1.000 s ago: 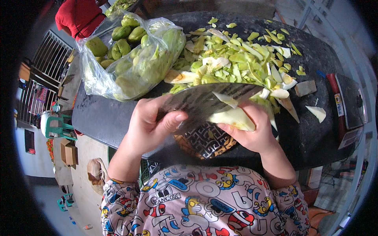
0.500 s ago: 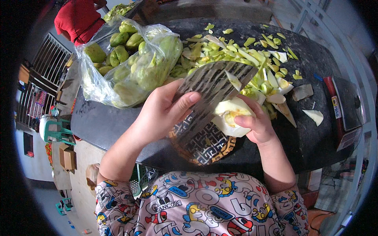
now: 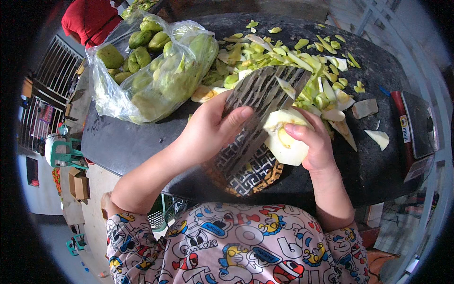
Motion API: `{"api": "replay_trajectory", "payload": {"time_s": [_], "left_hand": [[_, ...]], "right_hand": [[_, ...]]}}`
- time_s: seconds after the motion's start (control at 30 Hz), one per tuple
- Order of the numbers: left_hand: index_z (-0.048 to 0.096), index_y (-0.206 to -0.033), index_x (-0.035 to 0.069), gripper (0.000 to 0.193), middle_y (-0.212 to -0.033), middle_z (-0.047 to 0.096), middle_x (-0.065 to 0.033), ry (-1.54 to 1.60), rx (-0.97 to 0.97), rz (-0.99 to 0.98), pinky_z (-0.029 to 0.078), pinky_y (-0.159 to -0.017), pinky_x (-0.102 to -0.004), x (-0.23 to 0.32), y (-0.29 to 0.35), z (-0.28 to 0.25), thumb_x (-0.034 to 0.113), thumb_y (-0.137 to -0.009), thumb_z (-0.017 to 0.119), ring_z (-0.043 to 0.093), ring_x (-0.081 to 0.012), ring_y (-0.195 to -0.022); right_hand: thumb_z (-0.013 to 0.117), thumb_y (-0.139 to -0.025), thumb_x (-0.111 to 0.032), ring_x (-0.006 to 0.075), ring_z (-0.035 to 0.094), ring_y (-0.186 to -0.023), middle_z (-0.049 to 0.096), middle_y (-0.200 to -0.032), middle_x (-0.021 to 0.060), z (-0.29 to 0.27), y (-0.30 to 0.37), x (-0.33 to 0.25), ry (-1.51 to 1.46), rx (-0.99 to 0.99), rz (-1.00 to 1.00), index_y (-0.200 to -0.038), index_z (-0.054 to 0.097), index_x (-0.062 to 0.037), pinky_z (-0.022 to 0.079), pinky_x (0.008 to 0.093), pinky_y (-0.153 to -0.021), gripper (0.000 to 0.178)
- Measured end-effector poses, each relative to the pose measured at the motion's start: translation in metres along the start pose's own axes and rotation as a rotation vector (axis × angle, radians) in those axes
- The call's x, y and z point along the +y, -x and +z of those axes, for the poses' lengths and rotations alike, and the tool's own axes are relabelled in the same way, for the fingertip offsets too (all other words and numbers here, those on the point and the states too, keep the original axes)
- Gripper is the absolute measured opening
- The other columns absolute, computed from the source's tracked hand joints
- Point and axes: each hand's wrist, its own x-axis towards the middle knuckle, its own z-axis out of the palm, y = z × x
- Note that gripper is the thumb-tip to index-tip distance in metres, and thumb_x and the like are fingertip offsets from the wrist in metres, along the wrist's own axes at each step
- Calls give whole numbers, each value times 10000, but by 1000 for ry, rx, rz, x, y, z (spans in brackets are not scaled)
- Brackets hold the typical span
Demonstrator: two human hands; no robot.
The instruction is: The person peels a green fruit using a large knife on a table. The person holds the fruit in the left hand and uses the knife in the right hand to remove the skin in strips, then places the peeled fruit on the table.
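Note:
My left hand (image 3: pixel 215 125) grips a broad metal cleaver (image 3: pixel 267 87), thumb lying along the flat of its blade. A thin pale shaving (image 3: pixel 285 87) appears to cling near the blade's far end. In my right hand (image 3: pixel 314 142) is a peeled, cream-coloured chayote (image 3: pixel 286 144), its hollow brownish-yellow middle turned up beneath my thumb. The blade's edge lies close against the chayote's left side; whether it touches I cannot tell. Below both hands sits a round piece (image 3: pixel 253 177) with a black-and-white maze pattern and an orange-brown rim, partly covered by the blade.
Yellow-green peelings (image 3: pixel 265 52) are heaped on the dark table (image 3: pixel 127 151) beyond my hands. To the left stands a clear plastic bag (image 3: pixel 156 90) of green chayotes. A dark flat case (image 3: pixel 418 125) lies at the right edge. A person in red (image 3: pixel 90 21) is at the far left.
My left hand and the cleaver have shifted slightly right. The chayote has tilted a little in my right hand. A pale piece beside the bag has come into sight.

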Motion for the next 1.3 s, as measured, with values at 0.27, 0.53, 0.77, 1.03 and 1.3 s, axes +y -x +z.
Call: {"api": "replay_trajectory", "payload": {"time_s": [0.27,0.53,0.77,1.03,1.3], "left_hand": [[483,-1113,19,278,-637,468,38,92,-60,-119,368,-458,-216,-16,0,10,241,-954,532,437,-51,-515],[435,-1210,7,373,-614,460,36,127,-3,-118,376,-451,-218,-23,-4,25,238,-942,552,444,-63,-499],[264,-1314,40,433,-609,404,18,82,46,-36,320,-402,-214,-29,-8,41,191,-975,486,365,-58,-451],[280,-1280,-12,441,-546,424,18,283,64,-39,335,-389,-240,-30,-15,56,201,-965,505,400,-79,-431],[275,-1314,36,405,-585,378,27,162,-145,30,314,-410,-218,6,-50,38,223,-995,440,365,-60,-451]], "right_hand": [[612,-794,-193,134,621,-796,651,-927,76,-2,-1,2,-96,55,30,-1074,609,26,481,246,-692,355],[576,-817,-213,183,615,-895,632,-1011,110,5,3,8,-203,125,-11,-1119,573,29,479,297,-792,387],[529,-859,-288,210,590,-974,613,-1067,118,6,4,19,-303,249,-105,-1154,545,25,451,331,-872,430],[503,-884,-318,206,570,-1018,597,-1107,107,3,-2,18,-401,331,-203,-1186,524,4,436,334,-895,443],[544,-856,-340,249,553,-1079,578,-1152,130,-25,-24,1,-455,154,-257,-1212,506,0,410,383,-962,494]]}}
